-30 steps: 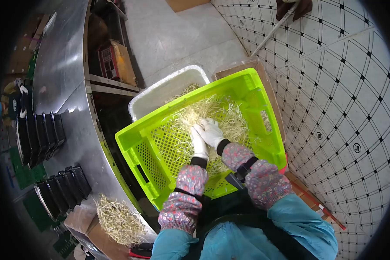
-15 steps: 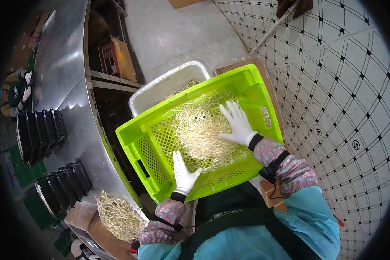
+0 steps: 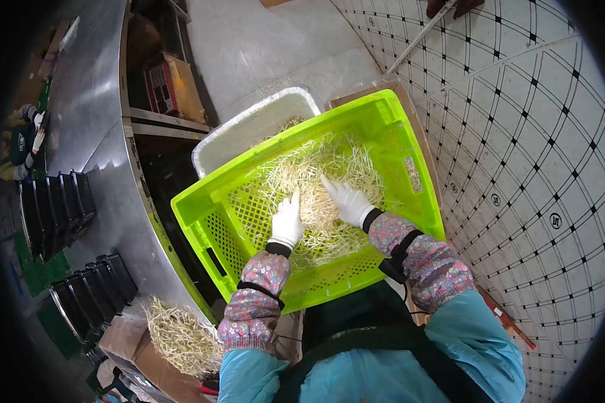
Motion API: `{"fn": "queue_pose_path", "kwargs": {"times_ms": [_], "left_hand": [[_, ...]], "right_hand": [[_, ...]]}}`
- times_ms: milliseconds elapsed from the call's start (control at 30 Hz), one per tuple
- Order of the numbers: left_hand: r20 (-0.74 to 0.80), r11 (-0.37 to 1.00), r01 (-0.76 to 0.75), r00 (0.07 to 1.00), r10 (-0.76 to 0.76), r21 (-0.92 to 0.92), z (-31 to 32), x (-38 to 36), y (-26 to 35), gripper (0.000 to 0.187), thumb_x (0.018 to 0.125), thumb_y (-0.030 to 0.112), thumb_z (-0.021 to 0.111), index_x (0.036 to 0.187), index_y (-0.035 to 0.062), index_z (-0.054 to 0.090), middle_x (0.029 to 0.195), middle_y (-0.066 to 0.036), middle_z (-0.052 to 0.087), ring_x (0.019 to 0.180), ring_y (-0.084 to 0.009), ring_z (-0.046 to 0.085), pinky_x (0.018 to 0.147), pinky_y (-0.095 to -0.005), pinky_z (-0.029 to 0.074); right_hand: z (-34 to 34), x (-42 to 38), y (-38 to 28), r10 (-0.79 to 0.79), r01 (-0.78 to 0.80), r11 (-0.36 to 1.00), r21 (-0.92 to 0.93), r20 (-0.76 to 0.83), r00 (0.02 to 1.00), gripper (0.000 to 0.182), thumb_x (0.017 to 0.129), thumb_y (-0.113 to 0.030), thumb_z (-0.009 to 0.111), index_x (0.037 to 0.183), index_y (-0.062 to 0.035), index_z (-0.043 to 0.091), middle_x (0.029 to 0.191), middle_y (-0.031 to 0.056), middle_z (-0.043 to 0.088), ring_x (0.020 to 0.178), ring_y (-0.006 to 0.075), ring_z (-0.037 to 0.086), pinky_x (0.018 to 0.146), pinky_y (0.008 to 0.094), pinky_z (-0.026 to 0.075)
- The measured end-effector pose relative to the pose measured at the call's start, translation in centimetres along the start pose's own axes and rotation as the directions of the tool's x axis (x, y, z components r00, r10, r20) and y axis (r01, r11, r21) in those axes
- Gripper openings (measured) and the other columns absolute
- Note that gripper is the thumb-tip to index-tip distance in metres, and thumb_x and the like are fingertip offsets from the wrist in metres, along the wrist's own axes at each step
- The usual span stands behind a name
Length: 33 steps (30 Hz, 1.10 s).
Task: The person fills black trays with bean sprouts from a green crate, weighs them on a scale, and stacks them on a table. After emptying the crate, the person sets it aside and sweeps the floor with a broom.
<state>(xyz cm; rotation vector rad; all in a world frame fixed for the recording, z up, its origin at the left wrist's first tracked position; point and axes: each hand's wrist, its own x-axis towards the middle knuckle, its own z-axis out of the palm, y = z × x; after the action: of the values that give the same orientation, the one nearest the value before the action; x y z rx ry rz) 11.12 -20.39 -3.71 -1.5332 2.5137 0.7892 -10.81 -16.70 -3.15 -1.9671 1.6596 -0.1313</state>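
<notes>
A bright green perforated plastic crate (image 3: pixel 212 201) sits tilted in front of me, with a loose heap of pale bean sprouts (image 3: pixel 319 201) inside. My left hand (image 3: pixel 288 221), in a white glove, is in the near side of the heap. Its index finger points forward, and the other fingers curl into the sprouts. Just to the right, my right hand (image 3: pixel 351 203), also gloved, reaches in from the side. One finger stretches toward the left hand while the rest bend into the strands. Sprouts partly cover the fingertips of both hands.
Behind the crate stands a white foam tub (image 3: pixel 215 151) holding more sprouts. At left runs a metal table (image 3: pixel 104 127) with stacked black trays (image 3: pixel 57 208). More sprouts (image 3: pixel 181 336) lie at lower left, by a cardboard box. A co-worker (image 3: pixel 23 144) is at far left.
Both hands have moved inward, closer together, onto the middle of the heap. The right hand's spread fingers have bent into the sprouts, and the left has left the crate's near side.
</notes>
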Motion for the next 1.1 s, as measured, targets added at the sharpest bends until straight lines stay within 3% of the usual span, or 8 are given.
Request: {"fn": "queue_pose_path", "kwargs": {"times_ms": [133,400,500,567,700,800,900,1100], "left_hand": [[-0.004,0.991,0.040,0.999,-0.041,-0.127,-2.1,-2.8,-0.2,0.059,0.066,0.027,0.083,0.113,0.0065,0.053,0.104,-0.018,0.060,0.098,-0.0367,0.061,0.082,-0.0434,0.052],[-0.008,0.958,-0.256,0.966,0.259,0.126,-7.5,-8.3,-1.9,0.049,0.067,0.012,0.072,0.114,0.0109,0.057,0.102,-0.007,0.058,0.095,-0.0268,0.057,0.069,-0.0387,0.051],[0.031,0.937,-0.337,0.941,0.336,0.088,-6.9,-6.5,2.0,0.061,0.074,0.006,0.063,0.133,0.0135,0.051,0.130,-0.006,0.054,0.109,-0.0275,0.054,0.090,-0.0429,0.045],[-0.003,0.891,-0.321,0.940,0.340,0.320,-5.2,-5.3,3.8,0.077,0.074,0.008,0.066,0.146,0.0153,0.039,0.144,-0.013,0.044,0.129,-0.0339,0.043,0.105,-0.0472,0.037],[-0.096,0.986,0.014,0.995,-0.031,-0.163,-4.9,-7.9,5.0,0.085,0.078,0.013,0.070,0.152,0.0104,0.028,0.153,-0.021,0.030,0.142,-0.0392,0.027,0.116,-0.0461,0.023],[-0.152,0.669,0.150,0.917,-0.370,-0.728,2.3,-10.7,1.5,0.081,0.088,0.021,0.069,0.152,0.0023,0.023,0.154,-0.022,0.029,0.143,-0.0371,0.026,0.117,-0.0430,0.021],[0.475,-0.344,0.333,0.695,-0.539,-0.878,5.0,-9.9,0.8,0.070,0.099,0.038,0.055,0.151,0.0028,0.026,0.151,-0.018,0.036,0.138,-0.0336,0.037,0.111,-0.0454,0.032],[0.568,-0.464,0.376,0.720,-0.398,-0.802,8.5,-7.5,0.1,0.066,0.100,0.052,0.041,0.145,0.0041,0.037,0.147,-0.014,0.043,0.132,-0.0275,0.041,0.110,-0.0431,0.032]], "right_hand": [[-2.0,-0.5,1.2,0.053,-0.065,0.993,0.100,0.117,0.992,0.069,0.076,-0.011,0.067,0.140,-0.0073,0.041,0.112,0.0197,0.064,0.096,0.0351,0.064,0.082,0.0416,0.053],[-8.9,-0.3,3.7,0.263,-0.255,0.722,0.643,0.086,0.961,0.062,0.068,-0.011,0.073,0.128,-0.0029,0.057,0.102,0.0117,0.071,0.089,0.0173,0.067,0.083,0.0305,0.053],[-6.1,1.7,1.0,0.236,-0.274,0.759,0.590,0.143,0.961,0.069,0.065,-0.025,0.076,0.128,-0.0038,0.055,0.100,0.0175,0.070,0.094,0.0319,0.067,0.085,0.0375,0.052],[-5.6,2.1,-0.9,0.254,-0.333,0.878,0.343,0.254,0.933,0.098,0.063,-0.035,0.082,0.145,-0.0071,0.037,0.131,0.0226,0.054,0.119,0.0364,0.054,0.099,0.0457,0.045],[-4.8,3.1,-0.6,0.260,-0.311,0.944,0.114,0.329,0.908,0.125,0.059,-0.054,0.084,0.154,-0.0104,0.016,0.157,0.0258,0.019,0.143,0.0472,0.021,0.112,0.0580,0.027],[-4.9,4.5,0.6,0.289,-0.325,0.934,0.148,0.222,0.931,0.127,0.062,-0.061,0.080,0.153,-0.0019,0.015,0.157,0.0276,0.018,0.144,0.0431,0.023,0.115,0.0527,0.025],[-3.0,5.3,-0.5,0.294,-0.322,0.930,0.178,0.166,0.941,0.128,0.063,-0.063,0.078,0.151,0.0040,0.015,0.155,0.0291,0.021,0.143,0.0410,0.024,0.115,0.0491,0.027],[0.4,-2.1,-10.4,0.122,-0.092,0.981,-0.172,0.174,0.977,0.129,0.057,-0.055,0.084,0.150,0.0032,0.015,0.152,0.0282,0.026,0.141,0.0432,0.027,0.116,0.0508,0.021]]}}
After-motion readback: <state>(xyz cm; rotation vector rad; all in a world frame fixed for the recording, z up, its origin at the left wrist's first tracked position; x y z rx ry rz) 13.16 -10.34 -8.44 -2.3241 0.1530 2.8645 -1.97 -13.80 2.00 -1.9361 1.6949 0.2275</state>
